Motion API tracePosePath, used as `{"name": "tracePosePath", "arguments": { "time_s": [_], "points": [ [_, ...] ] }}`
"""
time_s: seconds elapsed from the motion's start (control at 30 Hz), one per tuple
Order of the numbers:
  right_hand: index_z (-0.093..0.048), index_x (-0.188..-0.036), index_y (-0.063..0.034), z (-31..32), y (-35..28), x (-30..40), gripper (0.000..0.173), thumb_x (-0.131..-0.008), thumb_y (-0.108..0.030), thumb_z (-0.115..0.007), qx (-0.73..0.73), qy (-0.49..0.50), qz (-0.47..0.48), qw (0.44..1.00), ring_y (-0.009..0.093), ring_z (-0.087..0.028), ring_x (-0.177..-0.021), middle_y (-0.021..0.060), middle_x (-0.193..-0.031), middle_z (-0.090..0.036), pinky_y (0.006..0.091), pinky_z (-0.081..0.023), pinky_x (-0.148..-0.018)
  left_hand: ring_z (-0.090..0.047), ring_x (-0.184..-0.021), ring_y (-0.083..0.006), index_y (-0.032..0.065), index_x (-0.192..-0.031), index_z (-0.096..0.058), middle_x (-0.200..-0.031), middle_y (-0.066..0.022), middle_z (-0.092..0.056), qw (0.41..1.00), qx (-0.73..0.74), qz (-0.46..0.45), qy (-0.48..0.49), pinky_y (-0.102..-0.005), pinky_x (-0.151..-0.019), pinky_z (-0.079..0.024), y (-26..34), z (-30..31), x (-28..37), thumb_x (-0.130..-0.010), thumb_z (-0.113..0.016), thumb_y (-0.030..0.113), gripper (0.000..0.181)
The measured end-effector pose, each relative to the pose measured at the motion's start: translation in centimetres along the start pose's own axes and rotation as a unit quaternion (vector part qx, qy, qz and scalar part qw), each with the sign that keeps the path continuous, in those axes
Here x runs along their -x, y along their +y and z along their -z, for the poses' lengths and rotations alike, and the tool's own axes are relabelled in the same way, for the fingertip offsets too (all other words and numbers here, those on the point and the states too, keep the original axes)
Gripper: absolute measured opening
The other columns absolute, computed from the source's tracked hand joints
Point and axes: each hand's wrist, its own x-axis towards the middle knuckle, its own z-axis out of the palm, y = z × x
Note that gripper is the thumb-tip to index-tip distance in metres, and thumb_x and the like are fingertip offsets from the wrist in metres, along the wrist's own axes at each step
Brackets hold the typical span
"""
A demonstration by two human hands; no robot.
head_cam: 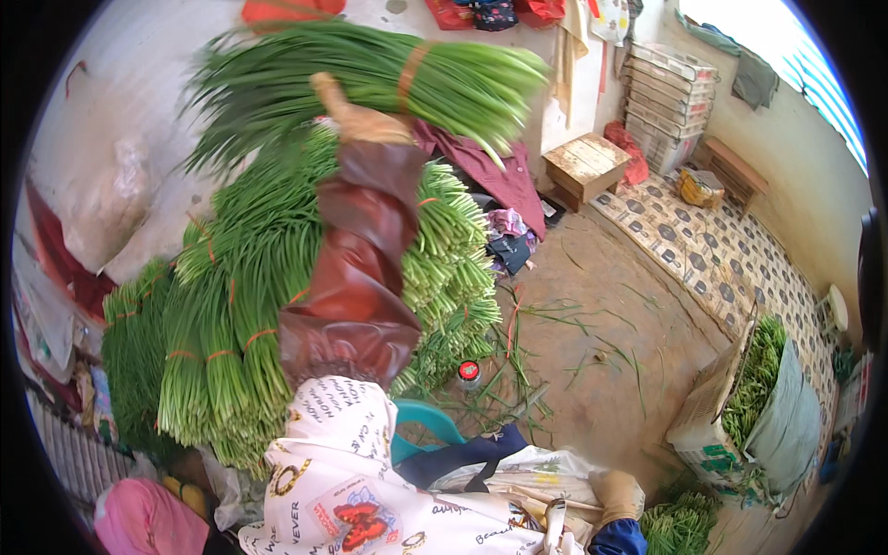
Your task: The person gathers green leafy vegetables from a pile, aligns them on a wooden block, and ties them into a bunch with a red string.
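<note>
My left hand (364,121), in a tan glove below a dark red oversleeve, holds up a large bundle of long green leaves with pale stems, probably garlic chives (472,87), tied with an orange band. Its fingers are hidden behind the leaves. Below lies a big pile of similar bundles (222,368), several with orange bands, partly covered by my arm. My right hand (616,491), gloved and with a blue cuff, is low at the right, against a pale patterned cloth (548,472). Its fingers are hard to make out.
A teal plastic seat (427,423) and a red-lidded jar (469,372) stand beside the pile. Loose leaves lie on the brown floor (603,312). At the right is a crate of greens (714,409); farther off are a low wooden stool (586,163) and stacked crates (669,104).
</note>
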Motion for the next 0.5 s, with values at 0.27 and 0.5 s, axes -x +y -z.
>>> {"name": "tracePosePath", "arguments": {
  "time_s": [0.27,0.5],
  "points": [
    [-0.066,-0.104,-0.0124,-1.7,0.4,-2.8,0.052,-0.083,-0.054,-0.042,0.100,-0.092,0.001,0.991,0.029,-0.058,-0.101,0.0134,-0.103,-0.064,0.0385,-0.041,-0.090,-0.049,-0.112,-0.0283,0.0124,-0.119,-0.052,-0.119,-0.0048,-0.056,0.975,-0.067,0.080,0.198,-0.0498,-0.095,-0.038,2.4,20.1,-11.7,-0.082,-0.055,0.050,0.053],
    [-0.068,-0.093,-0.0101,2.8,-3.7,1.4,0.042,-0.083,-0.045,-0.047,0.066,-0.037,-0.042,0.996,0.030,-0.060,-0.093,0.0144,-0.096,-0.064,0.0380,-0.044,-0.084,-0.038,-0.123,-0.0212,0.0094,-0.132,-0.038,-0.137,-0.0059,-0.038,0.763,-0.218,0.296,0.532,-0.0394,-0.104,-0.031,4.2,34.5,7.4,-0.092,-0.044,0.032,0.046]
  ]
}}
